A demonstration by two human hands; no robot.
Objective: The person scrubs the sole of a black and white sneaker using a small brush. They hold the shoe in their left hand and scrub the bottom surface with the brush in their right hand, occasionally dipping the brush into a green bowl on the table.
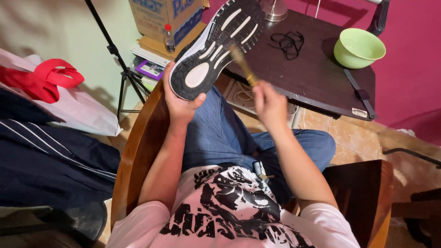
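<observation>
- Head view: the left hand [180, 102] grips a sneaker [216, 46] by its heel end, its fingers wrapped round the back with the thumb pressed onto the sole's edge, so the black-and-white sole faces up toward the camera.
- The sneaker is held in the air over the person's lap, above the near edge of the dark tabletop [317, 78]; its long axis runs from the heel at lower left to the toe at upper right.
- The right hand [271, 104] is closed round the handle of a small brush [242, 64], fingers pressed together in a fist-like pinch; the brush is blurred.
- The brush slants up and to the left from the right hand, its far end lying on or just over the middle of the sole, crossing the sneaker's long axis at an angle.
- So the sole lies up and to the left of the right hand; the left hand is at the heel, the right hand nearer the mid-sole.
- On the tabletop, well apart from both hands, sit a green bowl [359, 47] and a black lace [287, 43].
</observation>
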